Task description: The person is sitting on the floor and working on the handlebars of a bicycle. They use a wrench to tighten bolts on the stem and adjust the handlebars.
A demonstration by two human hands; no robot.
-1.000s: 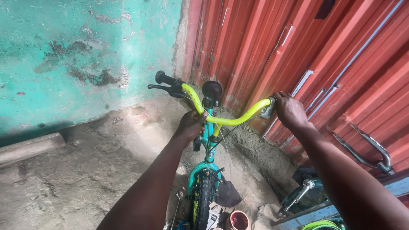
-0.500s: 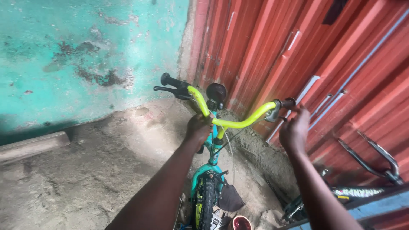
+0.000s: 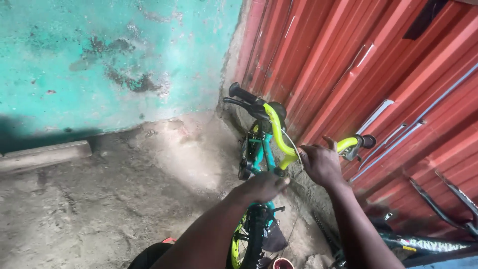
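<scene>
While standing at the corner of the peeling teal wall [image 3: 99, 65] and ribbed red metal shutter [image 3: 388, 65], a small teal bicycle [image 3: 259, 149] is showing its curved yellow-green handlebar [image 3: 279, 137] | right hand [image 3: 322, 164], having left the grip, is now lying loosely open on the bar's middle | left hand [image 3: 261, 187] is closing on the stem, at 6 o'clock below the bar.

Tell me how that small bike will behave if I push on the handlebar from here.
The small bike probably tips easily: it stands on narrow wheels with only the hands steadying it. The yellow handlebar looks like rigid tubing, so it should swing the front wheel rather than flex. The left hand sits at the stem, the right hand on the bar; the frame seems light.
</scene>
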